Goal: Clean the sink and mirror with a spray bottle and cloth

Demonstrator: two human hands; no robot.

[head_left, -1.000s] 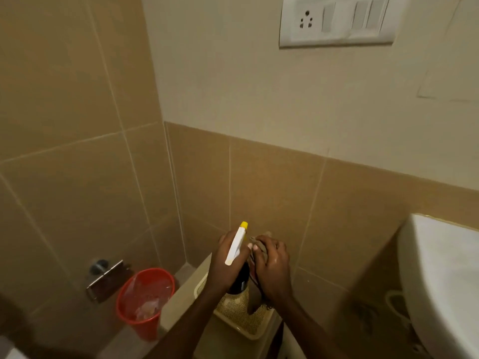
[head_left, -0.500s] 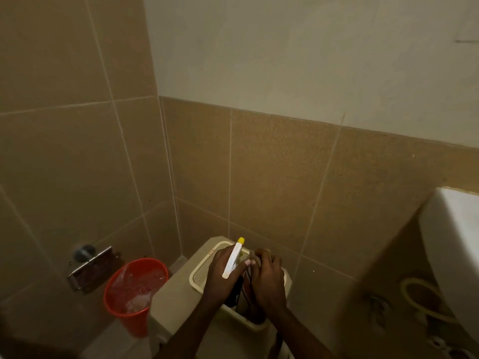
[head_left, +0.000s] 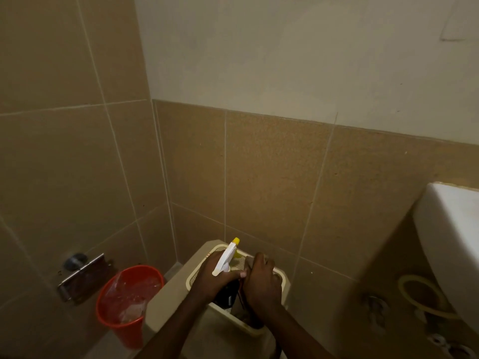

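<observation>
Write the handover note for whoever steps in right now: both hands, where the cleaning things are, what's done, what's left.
Left hand: grips the spray bottle by its neck, bottle body down in the beige basket on the toilet tank.
Right hand: reaches into the same basket, fingers curled; a cloth there cannot be made out.
Sink: at far right, untouched by either hand. Mirror: out of view.
Done: nothing visibly cleaned.
Left: spraying and wiping sink and mirror.

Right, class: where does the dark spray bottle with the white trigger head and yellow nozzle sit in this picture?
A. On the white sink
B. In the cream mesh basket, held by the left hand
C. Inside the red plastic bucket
B: the left hand grips the dark spray bottle over the cream mesh basket.
</observation>
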